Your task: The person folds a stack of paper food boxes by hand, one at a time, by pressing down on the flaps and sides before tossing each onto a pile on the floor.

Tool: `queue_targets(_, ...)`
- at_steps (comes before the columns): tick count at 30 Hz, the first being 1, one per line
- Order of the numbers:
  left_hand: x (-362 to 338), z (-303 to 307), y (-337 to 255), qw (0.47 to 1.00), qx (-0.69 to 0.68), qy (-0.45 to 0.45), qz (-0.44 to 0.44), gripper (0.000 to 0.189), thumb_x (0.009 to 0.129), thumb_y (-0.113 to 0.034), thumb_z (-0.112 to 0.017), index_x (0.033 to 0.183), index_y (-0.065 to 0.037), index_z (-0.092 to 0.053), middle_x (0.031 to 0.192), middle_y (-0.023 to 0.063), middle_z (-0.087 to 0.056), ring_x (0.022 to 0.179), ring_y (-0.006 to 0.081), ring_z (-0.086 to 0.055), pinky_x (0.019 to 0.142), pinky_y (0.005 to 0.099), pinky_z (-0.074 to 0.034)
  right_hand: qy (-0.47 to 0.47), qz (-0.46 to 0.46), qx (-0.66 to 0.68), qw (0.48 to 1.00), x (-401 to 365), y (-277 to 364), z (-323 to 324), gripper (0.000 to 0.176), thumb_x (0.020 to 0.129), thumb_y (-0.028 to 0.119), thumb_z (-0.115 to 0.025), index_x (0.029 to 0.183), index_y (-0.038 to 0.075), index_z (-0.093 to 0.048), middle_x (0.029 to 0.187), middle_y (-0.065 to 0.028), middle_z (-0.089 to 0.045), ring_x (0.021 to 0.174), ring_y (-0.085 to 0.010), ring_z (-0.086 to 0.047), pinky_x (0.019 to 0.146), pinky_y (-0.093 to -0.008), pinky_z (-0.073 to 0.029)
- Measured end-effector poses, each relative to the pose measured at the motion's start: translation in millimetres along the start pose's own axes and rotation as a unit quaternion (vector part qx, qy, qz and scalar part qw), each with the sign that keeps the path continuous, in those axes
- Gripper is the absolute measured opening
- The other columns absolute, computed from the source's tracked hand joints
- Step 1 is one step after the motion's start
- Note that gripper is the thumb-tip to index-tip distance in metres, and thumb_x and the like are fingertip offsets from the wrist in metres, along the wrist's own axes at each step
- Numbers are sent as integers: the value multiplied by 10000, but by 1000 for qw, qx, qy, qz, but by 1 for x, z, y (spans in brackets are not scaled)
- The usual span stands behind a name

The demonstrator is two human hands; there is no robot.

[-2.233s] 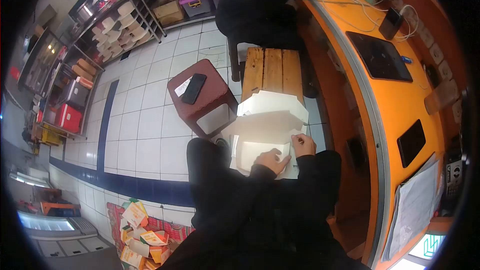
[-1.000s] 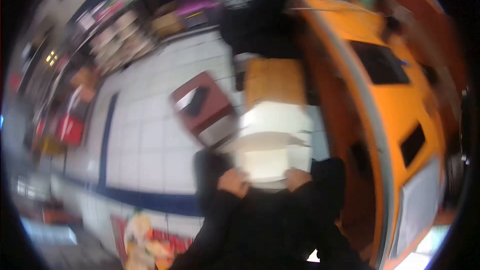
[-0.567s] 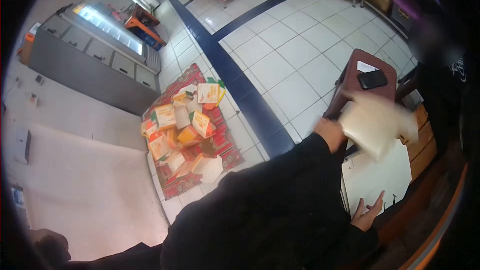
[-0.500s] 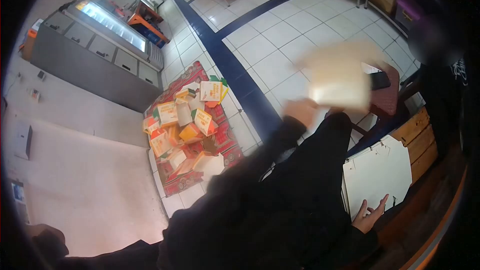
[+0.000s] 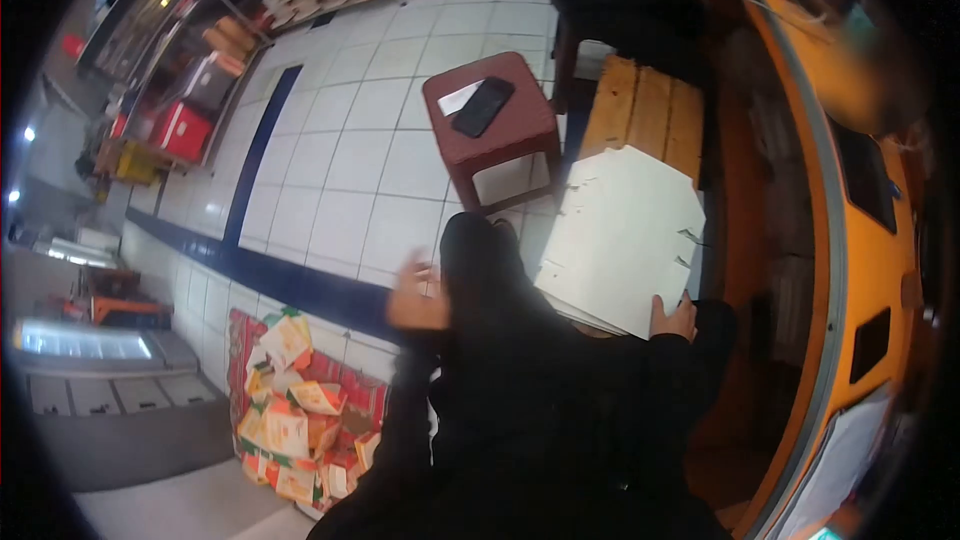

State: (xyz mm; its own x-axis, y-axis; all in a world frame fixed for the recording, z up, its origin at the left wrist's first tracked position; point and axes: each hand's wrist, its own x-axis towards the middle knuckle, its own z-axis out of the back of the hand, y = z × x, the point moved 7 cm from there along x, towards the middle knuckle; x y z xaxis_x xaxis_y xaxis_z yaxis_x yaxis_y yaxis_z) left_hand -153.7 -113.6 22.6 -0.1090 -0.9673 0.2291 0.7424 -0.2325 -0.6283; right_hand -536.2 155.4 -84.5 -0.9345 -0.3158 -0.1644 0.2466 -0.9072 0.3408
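A stack of flat white cardboard sheets (image 5: 625,235), with cut corners and small slits along the sides, lies on a slatted wooden bench. My right hand (image 5: 675,320) rests at the near right corner of the stack, thumb and fingers apart, not closed round a sheet. My left hand (image 5: 418,298) is raised beside my dark-clothed knee, smeared by motion. Its fingers look loosely apart, and I see nothing in them. Printed orange and white folded cartons (image 5: 290,425) lie heaped on a red patterned mat (image 5: 355,387) at the lower left.
A maroon plastic stool (image 5: 475,145) bearing a dark phone (image 5: 484,107) stands ahead. Bare planks of the wooden bench (image 5: 650,115) show beyond the stack. An orange counter (image 5: 850,270) runs along the right. Shelving with a red box (image 5: 183,130) stands far left. A dark-clothed person is near the top.
My view has swung right. The blurred pale carton-like thing by my left hand is gone from sight, and that hand is lower beside my knee. My right hand stays at the stack.
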Motion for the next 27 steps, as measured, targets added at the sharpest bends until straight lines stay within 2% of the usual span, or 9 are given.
queue_targets(1, -1, -33, -40, 991, -18, -17, -129, 319, 921, -214, -592, 1198, -57, -613, 994, 140, -668, 842, 279, -654, 758, 381, -514, -9, -9, 2, 1000, -1, -2, 1, 670, 843, 366, -685, 1368, 21, -453, 1244, -204, -538, 1165, -372, -525, 969, -475, -432)
queue_targets(3, 1, -114, -73, 976, -22, 172, -129, 382, 920, -260, -577, 1220, -23, -584, 1026, 183, -648, 943, 358, -629, 809, 430, -505, -31, -3, 31, 999, 1, -5, 0, 562, 817, 309, -729, 1276, 53, -529, 1143, -172, -576, 1077, -343, -575, 898, -449, -466)
queue_targets(5, -14, -176, -78, 957, 68, 261, -109, 424, 893, -277, -584, 1201, 11, -550, 1103, 253, -585, 1008, 410, -592, 863, 479, -485, -43, -14, 71, 996, 5, -15, -2, 502, 800, 266, -749, 1217, 65, -555, 1074, -151, -590, 1013, -329, -592, 855, -441, -475)
queue_targets(8, -29, -212, -78, 949, 59, 273, -147, 415, 885, -279, -591, 1174, 16, -554, 1084, 252, -579, 989, 426, -589, 862, 495, -484, -67, -14, 122, 990, 15, -23, 0, 403, 777, 191, -773, 1117, 72, -591, 949, -115, -605, 889, -305, -611, 779, -421, -486)
queue_targets(15, -36, -193, -87, 942, 49, 291, -159, 381, 893, -273, -583, 1183, -29, -549, 1078, 227, -574, 981, 417, -573, 851, 497, -475, -126, -30, 190, 973, 16, -29, 2, 174, 833, 147, -723, 913, 25, -628, 805, -126, -647, 738, -299, -637, 683, -404, -493)
queue_targets(19, -35, -188, -93, 942, 47, 285, -170, 367, 896, -277, -587, 1172, -37, -562, 1085, 220, -570, 996, 411, -566, 856, 492, -471, -136, -45, 191, 971, 12, -27, 11, 182, 863, 186, -698, 880, 17, -633, 815, -148, -672, 755, -307, -657, 681, -408, -499)
queue_targets(22, -38, -194, -94, 937, 44, 285, -195, 376, 902, -280, -588, 1184, -33, -570, 1089, 211, -566, 996, 405, -563, 862, 476, -469, -145, -29, 213, 966, 11, -30, 13, 211, 883, 220, -678, 928, 16, -651, 864, -165, -689, 809, -321, -670, 705, -402, -509)
queue_targets(25, -42, -200, -91, 941, 51, 283, -180, 403, 908, -287, -590, 1215, -27, -569, 1108, 203, -560, 1018, 387, -551, 861, 473, -464, -133, -35, 192, 972, 9, -26, 18, 283, 898, 206, -655, 1151, 81, -665, 968, -160, -700, 884, -341, -672, 772, -398, -527)
queue_targets(27, -44, -201, -93, 939, 89, 277, -184, 421, 913, -289, -590, 1236, -21, -568, 1125, 192, -558, 1042, 366, -541, 888, 469, -445, -157, -1, 184, 970, 9, -20, 18, 309, 899, 205, -652, 1187, 95, -655, 1005, -163, -691, 912, -340, -665, 788, -397, -527)
